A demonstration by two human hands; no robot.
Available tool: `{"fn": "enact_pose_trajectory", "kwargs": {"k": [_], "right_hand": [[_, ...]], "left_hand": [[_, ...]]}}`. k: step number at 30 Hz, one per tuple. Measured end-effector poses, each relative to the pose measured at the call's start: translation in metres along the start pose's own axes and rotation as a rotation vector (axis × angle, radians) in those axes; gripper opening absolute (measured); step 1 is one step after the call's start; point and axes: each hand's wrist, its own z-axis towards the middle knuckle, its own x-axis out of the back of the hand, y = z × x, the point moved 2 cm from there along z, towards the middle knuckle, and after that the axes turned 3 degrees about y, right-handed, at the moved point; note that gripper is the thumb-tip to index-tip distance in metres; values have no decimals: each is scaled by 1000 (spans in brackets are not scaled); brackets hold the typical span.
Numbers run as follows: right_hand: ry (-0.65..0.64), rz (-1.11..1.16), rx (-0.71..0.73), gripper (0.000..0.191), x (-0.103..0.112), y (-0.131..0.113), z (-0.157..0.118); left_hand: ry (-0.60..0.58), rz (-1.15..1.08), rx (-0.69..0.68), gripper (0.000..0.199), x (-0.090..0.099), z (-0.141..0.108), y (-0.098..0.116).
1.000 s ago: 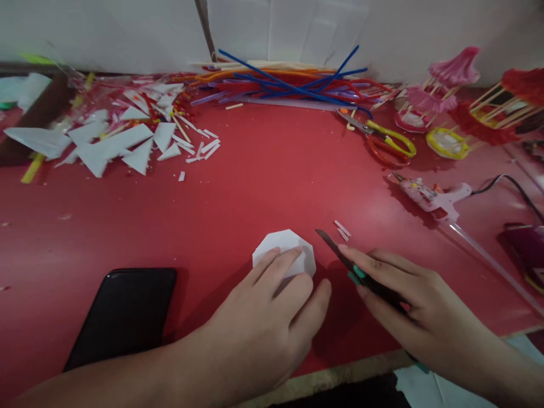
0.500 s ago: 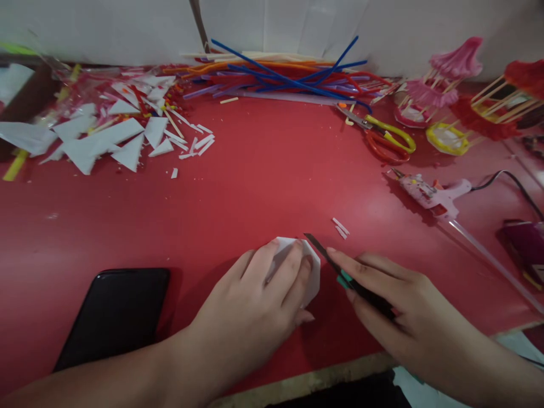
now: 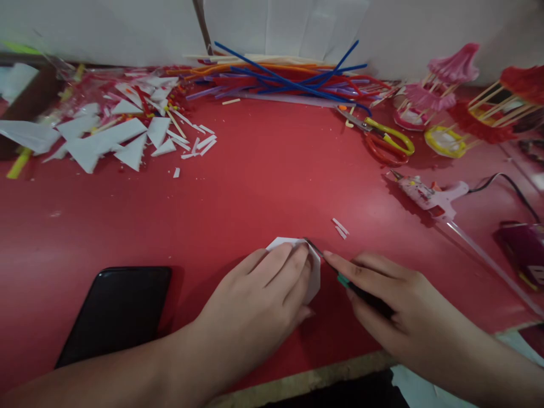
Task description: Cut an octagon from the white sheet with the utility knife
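Observation:
My left hand (image 3: pixel 259 300) presses a white many-sided foam-board piece (image 3: pixel 315 280) onto the red table, fingers bent over it and covering most of it. A box cutter (image 3: pixel 369 297) with a black body and green slider is gripped in my right hand (image 3: pixel 397 309), its index finger stretched along the top. The blade touches the upper right edge of the white piece, close to my left fingertips. Just beyond the blade lie a few thin white offcuts (image 3: pixel 340 228).
A black phone (image 3: pixel 117 314) lies left. White scraps (image 3: pixel 106 139) and pipe cleaners (image 3: pixel 293 82) line the back. Scissors (image 3: pixel 389 139), a pink glue gun (image 3: pixel 433 195) with its cord, a purple object (image 3: pixel 521 249), and pink (image 3: pixel 450 68) and red (image 3: pixel 521 85) stick-built models stand right.
The box cutter has come left and down, bringing its blade onto the piece's edge. My left fingers have drawn closer together over the piece.

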Motion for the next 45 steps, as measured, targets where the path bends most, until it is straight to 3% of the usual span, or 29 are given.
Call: {"fn": "enact_pose_trajectory", "kwargs": {"k": [22, 45], "right_hand": [[-67, -33, -15, 60, 3, -4, 0], [-28, -176, 45, 58, 0, -12, 5]], "left_hand": [[-13, -64, 15, 48, -2, 2, -2], [-21, -89, 28, 42, 0, 3, -2]]}}
